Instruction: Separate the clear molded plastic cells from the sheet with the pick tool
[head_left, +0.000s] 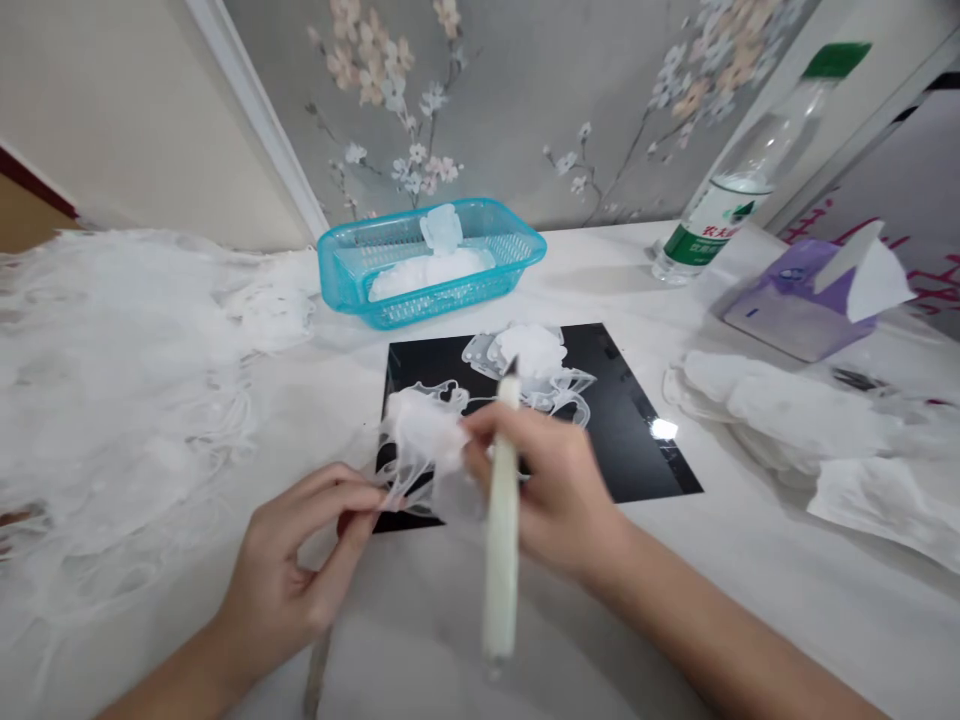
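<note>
My left hand (300, 545) pinches thin white translucent strands (409, 480) at the near left corner of a black board (637, 440). My right hand (559, 490) is closed on a pale green pen-like tool (501, 540), its dark pointed tip facing away from me. The same fingers grip the edge of a blurred white sheet-like piece (424, 425) joined to the strands. Behind the tool, more white cut-out shapes (531, 350) with a lacy edge lie on the board.
A blue plastic basket (431, 315) with white pieces stands behind the board. A heap of white lacy scraps (127, 400) covers the left. On the right are a water bottle (720, 215), a purple tissue pack (799, 300) and white pieces (810, 410).
</note>
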